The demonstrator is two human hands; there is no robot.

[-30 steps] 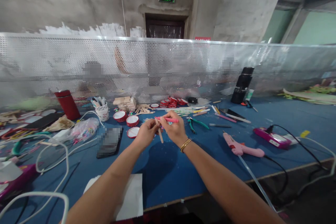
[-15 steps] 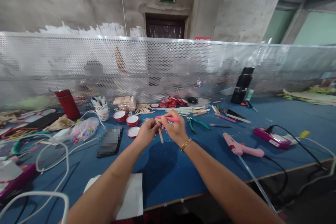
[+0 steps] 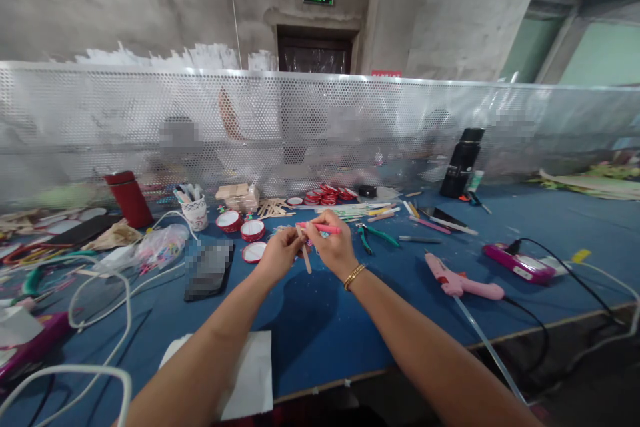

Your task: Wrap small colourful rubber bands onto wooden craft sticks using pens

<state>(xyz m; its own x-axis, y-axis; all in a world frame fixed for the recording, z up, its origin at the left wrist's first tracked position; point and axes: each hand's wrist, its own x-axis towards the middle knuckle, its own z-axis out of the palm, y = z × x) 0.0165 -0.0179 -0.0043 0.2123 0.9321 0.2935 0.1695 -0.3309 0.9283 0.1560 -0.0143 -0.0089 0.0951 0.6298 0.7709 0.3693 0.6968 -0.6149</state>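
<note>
Above the blue table, my left hand (image 3: 283,250) pinches a flat wooden craft stick (image 3: 306,260), which points down toward me. My right hand (image 3: 334,243) is closed round a pink marker (image 3: 325,227), its tip at the upper end of the stick. The two hands almost touch, and the fingers partly hide the stick's top. Just left of them lie small red-rimmed round drums (image 3: 253,230) with white faces. Green-handled pliers (image 3: 377,235) rest to the right of my right hand.
A pink glue gun (image 3: 463,282) lies to the right, its cord trailing off the table edge. A phone (image 3: 209,270), a cup of pens (image 3: 194,210) and white cables stand left. Behind are a black bottle (image 3: 463,163), wooden sticks (image 3: 275,207) and a perforated metal screen (image 3: 260,113).
</note>
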